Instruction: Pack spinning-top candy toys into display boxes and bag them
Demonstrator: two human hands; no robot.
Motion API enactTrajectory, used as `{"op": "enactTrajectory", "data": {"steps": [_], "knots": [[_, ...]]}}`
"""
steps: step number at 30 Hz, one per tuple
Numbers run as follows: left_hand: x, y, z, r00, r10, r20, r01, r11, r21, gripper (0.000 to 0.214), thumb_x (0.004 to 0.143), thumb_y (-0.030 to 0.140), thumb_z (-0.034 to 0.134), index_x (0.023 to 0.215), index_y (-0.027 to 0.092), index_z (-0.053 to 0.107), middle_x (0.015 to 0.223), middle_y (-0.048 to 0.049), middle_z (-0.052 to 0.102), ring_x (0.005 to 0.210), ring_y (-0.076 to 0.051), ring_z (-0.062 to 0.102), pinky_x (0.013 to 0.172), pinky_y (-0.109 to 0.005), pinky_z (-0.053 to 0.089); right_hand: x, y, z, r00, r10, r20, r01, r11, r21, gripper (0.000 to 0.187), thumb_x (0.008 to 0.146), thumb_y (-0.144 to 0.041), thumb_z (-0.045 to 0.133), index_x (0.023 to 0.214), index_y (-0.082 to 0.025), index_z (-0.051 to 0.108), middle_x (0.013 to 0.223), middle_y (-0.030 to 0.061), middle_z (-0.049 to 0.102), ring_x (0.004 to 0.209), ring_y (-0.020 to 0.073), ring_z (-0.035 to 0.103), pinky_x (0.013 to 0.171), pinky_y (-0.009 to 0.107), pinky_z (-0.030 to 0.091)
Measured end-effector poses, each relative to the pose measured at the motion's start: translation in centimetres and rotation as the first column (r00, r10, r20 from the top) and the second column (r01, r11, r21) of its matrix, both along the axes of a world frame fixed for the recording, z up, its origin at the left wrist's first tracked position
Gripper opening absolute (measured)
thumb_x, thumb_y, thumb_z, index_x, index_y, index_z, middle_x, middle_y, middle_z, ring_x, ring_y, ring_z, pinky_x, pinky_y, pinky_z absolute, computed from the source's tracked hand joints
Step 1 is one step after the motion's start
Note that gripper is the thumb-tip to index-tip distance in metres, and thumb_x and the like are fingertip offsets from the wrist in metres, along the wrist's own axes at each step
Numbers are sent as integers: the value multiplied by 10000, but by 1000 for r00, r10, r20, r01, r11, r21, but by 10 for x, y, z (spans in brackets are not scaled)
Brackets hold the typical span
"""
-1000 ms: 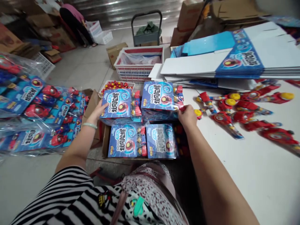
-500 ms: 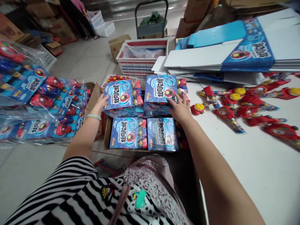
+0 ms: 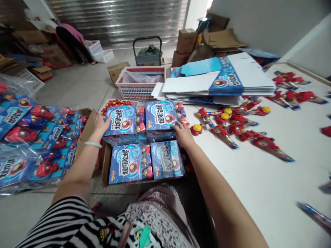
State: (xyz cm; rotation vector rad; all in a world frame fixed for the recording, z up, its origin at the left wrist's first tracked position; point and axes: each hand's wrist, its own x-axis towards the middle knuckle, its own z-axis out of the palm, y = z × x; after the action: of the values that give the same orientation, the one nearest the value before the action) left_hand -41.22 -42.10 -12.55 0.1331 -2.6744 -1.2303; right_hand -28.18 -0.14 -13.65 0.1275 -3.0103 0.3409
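My left hand [image 3: 101, 124] is at the left side of a blue printed toy box [image 3: 120, 119], thumb at its edge and fingers stretched out. With fingers spread, my right hand [image 3: 183, 133] rests on the front right corner of a second toy box [image 3: 160, 113]. Both boxes have red, blue and yellow toys showing along their right sides. They sit higher than two similar boxes, a left one [image 3: 125, 163] and a right one [image 3: 167, 160], which lie nearer me in a cardboard carton [image 3: 105, 165]. The undersides of the rear boxes are hidden.
On the white table [image 3: 248, 186] lie several red toys [image 3: 232, 129] and a stack of flat printed cartons [image 3: 191, 86]. Plastic-wrapped toy packs [image 3: 41, 144] stand at the left. Beyond are a white crate [image 3: 139, 89], a trolley [image 3: 147, 51] and a bending person [image 3: 72, 38].
The camera view has tilted up and turned right, so the scene sits lower and further left. My hands stay at the two rear boxes, which keep their place relative to the front ones.
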Motion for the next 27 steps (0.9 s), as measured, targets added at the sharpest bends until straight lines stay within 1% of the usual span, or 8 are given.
{"op": "enactTrajectory", "data": {"steps": [3, 6, 9, 11, 14, 19, 23, 27], "knots": [[-10, 43, 16, 979, -127, -160, 95, 976, -197, 669, 863, 360, 585, 1456, 108, 407, 1590, -217, 316, 1524, -321, 242, 1266, -484, 178, 14, -7, 2, 998, -41, -52, 38, 998, -57, 581, 880, -108, 548, 1455, -178, 504, 1577, 182, 382, 1473, 396, 320, 1135, 603, 370], [-21, 107, 31, 892, -437, -117, 396, 879, -267, 601, 857, 331, 570, 1405, 103, 476, 1532, -197, 418, 1469, -292, 356, 1251, -430, 246, 63, -12, 3, 996, -1, -85, -15, 982, -189, 548, 872, -130, 590, 1417, -156, 538, 1520, 199, 460, 1434, 349, 406, 1149, 567, 387], [-14, 184, 42, 734, -671, -103, 620, 724, -303, 555, 860, 368, 551, 1347, 103, 530, 1473, -185, 481, 1410, -293, 427, 1223, -434, 300, 155, -11, 5, 995, 90, -35, -96, 920, -380, 336, 936, -217, 549, 1250, -180, 663, 1347, 165, 629, 1275, 276, 587, 1077, 476, 493], [8, 238, 44, 534, -839, -104, 784, 537, -312, 521, 881, 432, 518, 1318, 151, 559, 1424, -142, 535, 1356, -285, 480, 1201, -443, 334, 233, -14, 8, 1000, -14, 17, 21, 860, -510, 294, 975, -279, 502, 1201, -226, 684, 1234, 112, 700, 1150, 227, 666, 1005, 415, 547], [63, 315, 30, 99, -994, -40, 958, 106, -267, 513, 880, 519, 497, 1289, 225, 597, 1393, -94, 577, 1313, -277, 523, 1187, -425, 363, 349, -29, 16, 870, -477, 125, 445, 651, -615, 272, 977, -347, 499, 1140, -264, 699, 1100, 63, 750, 1007, 201, 715, 912, 373, 585], [190, 398, -26, -429, -900, 76, 889, -435, -145, 519, 818, 597, 537, 1179, 253, 683, 1349, -124, 620, 1292, -325, 550, 1164, -466, 396, 503, -61, 28, 266, -955, 129, 800, 144, -582, 305, 924, -415, 540, 1093, -228, 712, 1045, 78, 761, 972, 225, 723, 892, 398, 582], [288, 421, -45, -699, -703, 131, 689, -711, -142, 499, 870, 556, 508, 1192, 219, 686, 1340, -156, 620, 1259, -318, 577, 1115, -455, 446, 578, -70, 22, -45, -998, 46, 903, -61, -426, 301, 895, -351, 540, 1100, -211, 709, 1111, 99, 741, 947, 224, 712, 846, 400, 587], [401, 445, -23, -837, -531, 131, 494, -837, -235, 418, 912, 381, 512, 1238, 164, 655, 1336, -184, 614, 1240, -292, 585, 1086, -450, 465, 600, -49, 1, -75, -997, 13, 916, -74, -393, 313, 898, -260, 497, 1133, -190, 691, 1148, 119, 726, 979, 238, 699, 914, 443, 567]]}}
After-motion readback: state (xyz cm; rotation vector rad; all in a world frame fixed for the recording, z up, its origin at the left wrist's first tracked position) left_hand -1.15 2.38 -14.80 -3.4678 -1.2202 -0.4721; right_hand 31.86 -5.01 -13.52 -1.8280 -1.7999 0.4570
